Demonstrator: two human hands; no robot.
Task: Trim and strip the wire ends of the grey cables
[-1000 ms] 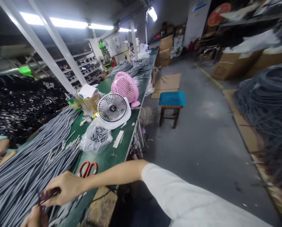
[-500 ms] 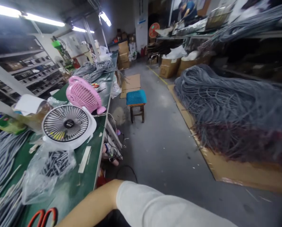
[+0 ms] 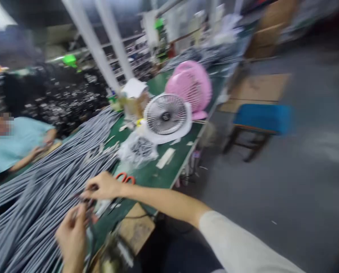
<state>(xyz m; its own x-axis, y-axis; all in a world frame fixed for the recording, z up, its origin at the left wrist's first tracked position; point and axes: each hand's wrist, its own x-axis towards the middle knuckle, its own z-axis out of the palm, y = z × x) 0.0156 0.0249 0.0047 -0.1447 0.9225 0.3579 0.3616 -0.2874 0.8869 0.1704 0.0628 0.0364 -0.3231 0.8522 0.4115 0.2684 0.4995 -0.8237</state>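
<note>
My left hand (image 3: pixel 74 231) is closed in a pinch at the lower left. A grey cable (image 3: pixel 92 237) runs down from its fingertips. Just beyond it, my right hand (image 3: pixel 105 185) is closed too, its fingertips almost meeting the left ones at a small dark piece that blur hides. Both hands are over the near edge of a wide spread of grey cables (image 3: pixel 33 212) on the green table (image 3: pixel 141 176). Scissors with red handles (image 3: pixel 125 177) lie beside my right wrist.
A clear plastic bag (image 3: pixel 138 149) of short grey pieces lies near a white fan (image 3: pixel 166 117) and a pink fan (image 3: pixel 190 89). Across the table sits a person in a light blue shirt (image 3: pixel 24 140). A stool with a blue seat (image 3: pixel 261 117) stands in the aisle.
My view has swung left and down from the aisle to the table. Both hands and the co-worker now show; the fans and stool have shifted right in the picture.
</note>
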